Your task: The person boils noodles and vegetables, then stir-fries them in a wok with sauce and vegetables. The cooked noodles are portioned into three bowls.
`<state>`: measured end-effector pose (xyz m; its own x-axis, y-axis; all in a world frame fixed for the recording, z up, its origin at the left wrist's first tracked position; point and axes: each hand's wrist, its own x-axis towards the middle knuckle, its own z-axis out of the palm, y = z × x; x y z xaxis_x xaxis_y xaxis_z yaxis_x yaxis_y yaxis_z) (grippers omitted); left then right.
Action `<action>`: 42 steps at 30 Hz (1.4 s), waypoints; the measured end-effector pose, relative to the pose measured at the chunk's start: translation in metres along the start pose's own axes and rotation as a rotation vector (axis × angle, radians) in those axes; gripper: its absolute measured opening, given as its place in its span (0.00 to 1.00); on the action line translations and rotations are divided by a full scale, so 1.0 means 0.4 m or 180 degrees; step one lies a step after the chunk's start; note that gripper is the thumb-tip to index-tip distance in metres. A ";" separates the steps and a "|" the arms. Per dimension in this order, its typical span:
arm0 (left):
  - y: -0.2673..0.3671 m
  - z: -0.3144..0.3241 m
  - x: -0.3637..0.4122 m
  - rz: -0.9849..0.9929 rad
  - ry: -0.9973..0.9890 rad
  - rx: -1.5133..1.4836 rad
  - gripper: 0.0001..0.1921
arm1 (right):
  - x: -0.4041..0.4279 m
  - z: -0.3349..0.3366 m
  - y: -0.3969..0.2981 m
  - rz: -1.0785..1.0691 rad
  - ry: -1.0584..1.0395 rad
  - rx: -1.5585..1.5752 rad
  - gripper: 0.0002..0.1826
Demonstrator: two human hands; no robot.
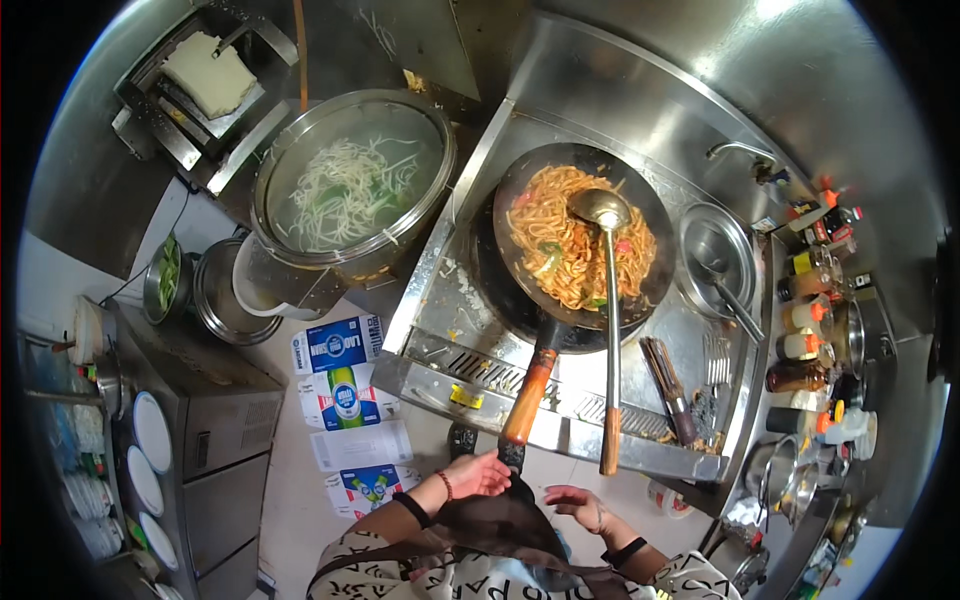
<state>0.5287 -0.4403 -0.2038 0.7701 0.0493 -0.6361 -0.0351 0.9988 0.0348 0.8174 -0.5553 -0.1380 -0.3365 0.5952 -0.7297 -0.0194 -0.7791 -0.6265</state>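
My left hand [480, 474] is held in front of my apron with fingers apart, just below the wooden handle [532, 397] of the wok. Further right, my right hand [581, 508] hovers with loosely curled fingers and nothing in it. Neither hand touches anything. The wok [660, 225] sits on the steel range, full of sauced noodles [559, 247] with bits of green and red vegetable. A long ladle [600, 206] rests in it, bowl on the noodles, its wood-tipped handle [611, 442] reaching past the range's front edge.
Left stands a large pot [446, 142] of pale noodles [352, 187] in liquid. A steel basin [739, 217] holding a ladle, a bamboo brush [667, 390] and a fork-like utensil [718, 360] lie right. Sauce bottles [806, 315] line the right shelf. Flattened beer cartons [345, 397] cover floor; plates [154, 431] stand left.
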 end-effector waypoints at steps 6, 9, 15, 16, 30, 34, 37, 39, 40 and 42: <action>0.262 0.286 -0.173 0.1383 -0.0235 0.0117 0.26 | -0.040 0.172 -0.326 -0.0984 0.1145 0.1675 0.18; 0.340 0.376 -0.137 0.1229 -0.0262 0.0714 0.12 | -0.025 0.142 -0.350 -0.0674 0.1466 0.1227 0.18; 0.404 0.450 -0.110 0.1025 0.0539 0.0913 0.03 | 0.178 0.139 -0.563 -0.0591 0.0648 0.1995 0.23; 0.390 0.448 -0.102 0.1207 0.0826 0.1153 0.04 | 0.205 0.156 -0.592 -0.0682 0.0007 0.2128 0.20; 0.231 0.418 0.003 0.3315 0.2645 0.2789 0.05 | 0.280 0.127 -0.501 -0.0818 -0.1031 0.1531 0.20; 0.170 0.432 -0.077 0.3465 0.2245 0.2280 0.04 | 0.217 0.196 -0.477 -0.0630 -0.1283 0.1453 0.16; 0.077 0.404 -0.175 0.3507 0.1891 0.1939 0.04 | 0.153 0.301 -0.421 -0.0903 -0.0979 0.1131 0.15; 0.006 0.379 -0.248 0.3545 0.1700 0.1747 0.04 | 0.188 0.296 -0.371 -0.0568 -0.1281 0.1042 0.14; -0.036 0.364 -0.286 0.3557 0.1662 0.1624 0.04 | 0.146 0.365 -0.379 -0.0354 -0.1480 0.0967 0.14; -0.118 0.326 -0.348 0.3452 0.1648 0.1308 0.04 | 0.057 0.543 -0.343 -0.0558 -0.0545 0.0855 0.13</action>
<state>0.5065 -0.4948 -0.0164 0.1286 0.9264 -0.3539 -0.2182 0.3745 0.9012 0.6079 -0.4777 -0.0093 -0.4584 0.7005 -0.5469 -0.3298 -0.7055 -0.6273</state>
